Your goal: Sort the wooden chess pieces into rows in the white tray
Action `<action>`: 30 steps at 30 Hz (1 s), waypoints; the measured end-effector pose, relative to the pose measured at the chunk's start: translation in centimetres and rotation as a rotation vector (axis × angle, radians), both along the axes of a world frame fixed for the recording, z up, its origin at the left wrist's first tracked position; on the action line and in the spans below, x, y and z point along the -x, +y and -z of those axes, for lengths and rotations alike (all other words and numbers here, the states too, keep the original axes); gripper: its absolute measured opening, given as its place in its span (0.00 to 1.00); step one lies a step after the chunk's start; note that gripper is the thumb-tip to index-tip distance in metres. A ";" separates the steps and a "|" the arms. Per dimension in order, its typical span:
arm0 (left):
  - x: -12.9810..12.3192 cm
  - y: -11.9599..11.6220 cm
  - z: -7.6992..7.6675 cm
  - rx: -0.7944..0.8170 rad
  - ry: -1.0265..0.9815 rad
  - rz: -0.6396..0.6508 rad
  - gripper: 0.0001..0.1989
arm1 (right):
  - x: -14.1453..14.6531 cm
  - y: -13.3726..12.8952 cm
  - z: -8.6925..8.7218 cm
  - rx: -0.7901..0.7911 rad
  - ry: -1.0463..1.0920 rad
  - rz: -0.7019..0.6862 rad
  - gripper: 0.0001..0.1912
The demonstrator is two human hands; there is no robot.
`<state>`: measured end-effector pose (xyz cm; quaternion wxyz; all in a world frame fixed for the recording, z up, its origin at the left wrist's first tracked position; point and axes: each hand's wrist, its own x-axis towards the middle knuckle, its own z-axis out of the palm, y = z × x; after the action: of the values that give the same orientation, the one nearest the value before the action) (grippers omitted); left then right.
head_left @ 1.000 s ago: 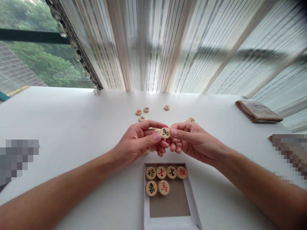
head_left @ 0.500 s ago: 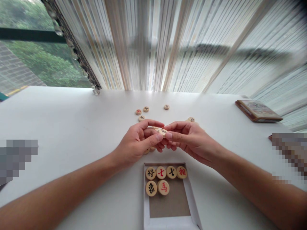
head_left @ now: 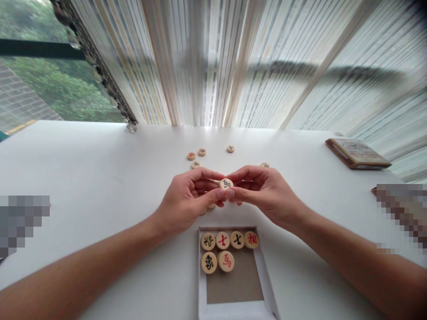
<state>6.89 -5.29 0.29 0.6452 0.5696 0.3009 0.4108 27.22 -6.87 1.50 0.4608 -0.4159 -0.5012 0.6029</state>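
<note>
Between the fingertips of both hands is a round wooden Chinese chess piece [head_left: 226, 183] with a black character, its face tilted toward me. My left hand [head_left: 196, 191] pinches it from the left, thumb in front. From the other side my right hand [head_left: 255, 186] grips the same piece with thumb and fingers. Below the hands lies a shallow white box [head_left: 235, 310] with a brown bottom. In it are a row of pieces, ending with a red-marked piece [head_left: 251, 239], and a second row with a black-marked piece [head_left: 209, 262] and a red-marked piece [head_left: 226, 261].
Loose pieces lie beyond the hands, among them a red-marked one [head_left: 191, 156] and a black-marked one [head_left: 230, 149]. Others are partly hidden under my left hand. A flat brown box [head_left: 358, 153] rests at the right of the white table [head_left: 100, 169]. A striped curtain [head_left: 207, 62] hangs behind.
The piece between my hands has been turned, so its black character now faces me more fully and upright. Both hands stay close together above the box.
</note>
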 end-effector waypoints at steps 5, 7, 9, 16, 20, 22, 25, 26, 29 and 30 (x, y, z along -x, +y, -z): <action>0.0 -0.4 0.5 -0.158 0.036 -0.028 0.15 | -0.1 -0.1 0.3 0.022 -0.013 0.019 0.22; 0.1 -0.5 0.7 -0.217 0.087 -0.032 0.14 | -0.1 -0.2 0.4 0.013 -0.025 0.032 0.22; 0.2 -0.6 0.8 -0.276 0.154 -0.039 0.13 | 0.0 -0.3 0.4 0.008 -0.040 0.037 0.22; 0.3 -0.6 0.6 -0.405 0.178 -0.018 0.08 | 0.1 -0.3 0.2 0.007 0.007 0.018 0.19; 0.2 -0.6 0.5 -0.314 0.130 -0.043 0.11 | 0.0 -0.3 -0.1 0.052 0.075 -0.005 0.16; 0.2 -0.5 0.5 -0.253 0.101 -0.061 0.13 | 0.0 -0.2 -0.2 0.083 0.109 -0.021 0.15; 0.1 -0.5 0.5 -0.178 0.040 -0.063 0.15 | 0.0 -0.2 -0.3 0.113 0.141 -0.038 0.15; 0.1 -0.5 0.5 -0.160 0.024 -0.060 0.16 | 0.0 -0.2 -0.3 0.113 0.144 -0.040 0.15; 0.0 -0.6 0.5 -0.149 0.014 -0.057 0.16 | 0.2 -0.3 -0.3 0.101 0.126 -0.026 0.18; 0.0 -0.7 0.4 -0.162 0.022 -0.059 0.15 | 0.2 -0.3 -0.2 0.097 0.112 -0.016 0.18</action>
<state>6.94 -5.98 -0.16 0.5812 0.6155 0.2904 0.4461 27.01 -7.18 1.70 0.4628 -0.3993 -0.4481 0.6523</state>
